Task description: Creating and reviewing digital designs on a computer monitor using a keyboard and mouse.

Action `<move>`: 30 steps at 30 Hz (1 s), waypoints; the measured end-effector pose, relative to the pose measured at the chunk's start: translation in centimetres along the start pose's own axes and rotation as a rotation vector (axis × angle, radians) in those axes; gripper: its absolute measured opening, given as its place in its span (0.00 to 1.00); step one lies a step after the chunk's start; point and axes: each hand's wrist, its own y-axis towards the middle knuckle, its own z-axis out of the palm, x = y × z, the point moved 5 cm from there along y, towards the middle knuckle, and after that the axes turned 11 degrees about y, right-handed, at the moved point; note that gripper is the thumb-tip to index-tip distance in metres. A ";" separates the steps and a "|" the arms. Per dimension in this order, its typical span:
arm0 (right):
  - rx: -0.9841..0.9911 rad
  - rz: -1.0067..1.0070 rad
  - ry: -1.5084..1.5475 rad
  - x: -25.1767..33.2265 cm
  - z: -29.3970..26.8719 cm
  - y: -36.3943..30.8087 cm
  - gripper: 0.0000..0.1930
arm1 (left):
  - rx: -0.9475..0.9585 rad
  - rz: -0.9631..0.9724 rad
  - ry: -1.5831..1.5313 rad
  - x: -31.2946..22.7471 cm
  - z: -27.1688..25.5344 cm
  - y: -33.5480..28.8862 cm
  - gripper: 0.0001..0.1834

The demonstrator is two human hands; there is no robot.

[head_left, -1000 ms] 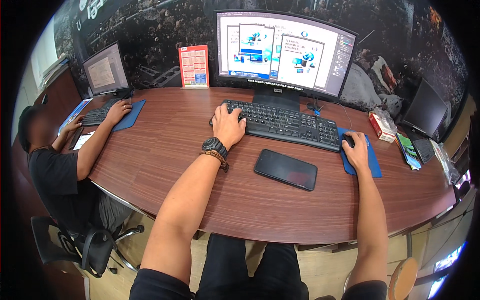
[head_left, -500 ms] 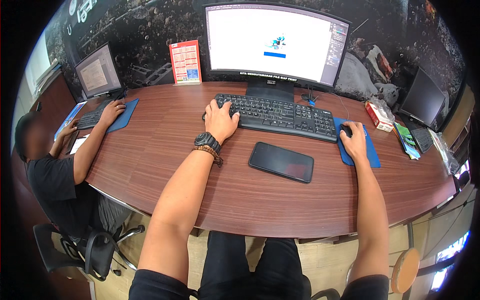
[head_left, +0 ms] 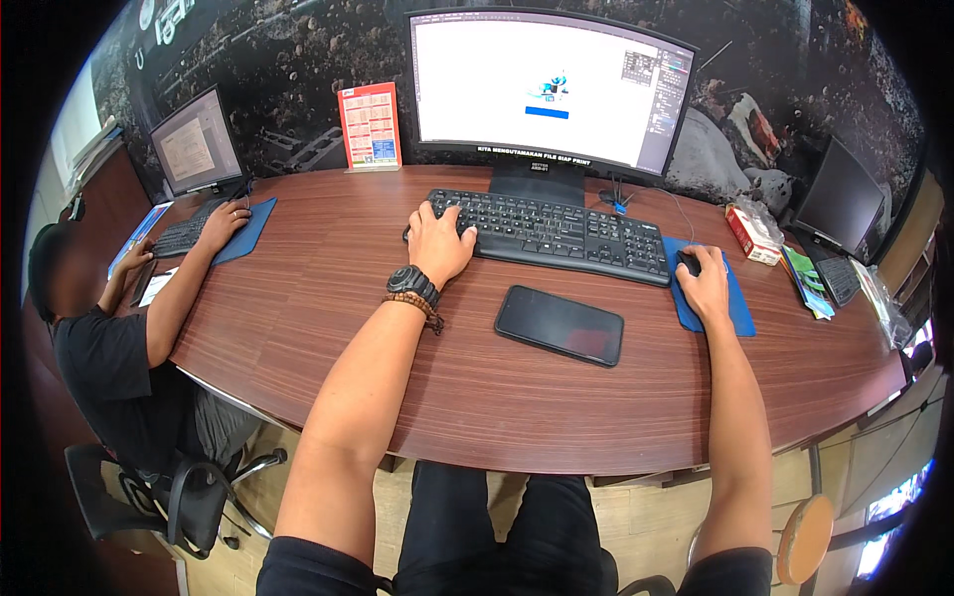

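Clock positions run from the middle of the view. The desk [head_left: 298, 348] has a smooth wood-grain surface with a soft sheen. At 1 o'clock, the computer keyboard [head_left: 547, 233] is matt plastic. At 3, the computer mouse [head_left: 688, 263] looks like plastic, the mouse pad [head_left: 737, 308] like matt cloth. Between 3 and 4, the smartphone [head_left: 559, 326] shows a glossy, reflective, glass-like face. At 9, the wristwatch [head_left: 412, 282] looks like matt plastic, the bracelet [head_left: 409, 299] like wooden beads. At 4, the stool seat [head_left: 805, 539] resembles smooth wood.
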 end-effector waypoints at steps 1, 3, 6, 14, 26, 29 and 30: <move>0.002 0.001 0.002 0.0 0.0 0.0 0.16 | 0.002 0.000 0.003 0.1 0.0 0.0 0.25; 0.004 0.004 0.000 -0.1 -0.1 0.0 0.16 | 0.042 -0.006 0.004 -0.2 -0.2 0.1 0.27; 0.004 -0.005 -0.004 -0.4 0.0 0.1 0.17 | 0.042 -0.008 0.004 -0.2 0.0 0.1 0.26; 0.010 0.017 -0.007 -0.3 0.0 0.1 0.17 | -0.002 0.007 0.003 0.0 0.2 0.1 0.24; 0.038 -0.027 0.015 0.0 0.0 -0.1 0.17 | 0.089 -0.019 0.016 0.1 0.2 0.2 0.27; 0.039 -0.052 0.016 0.2 0.0 -0.1 0.17 | 0.056 0.005 0.002 -0.2 0.0 0.0 0.28; 0.040 -0.055 0.017 0.3 0.0 -0.2 0.17 | 0.062 0.009 0.012 -0.3 0.0 0.0 0.29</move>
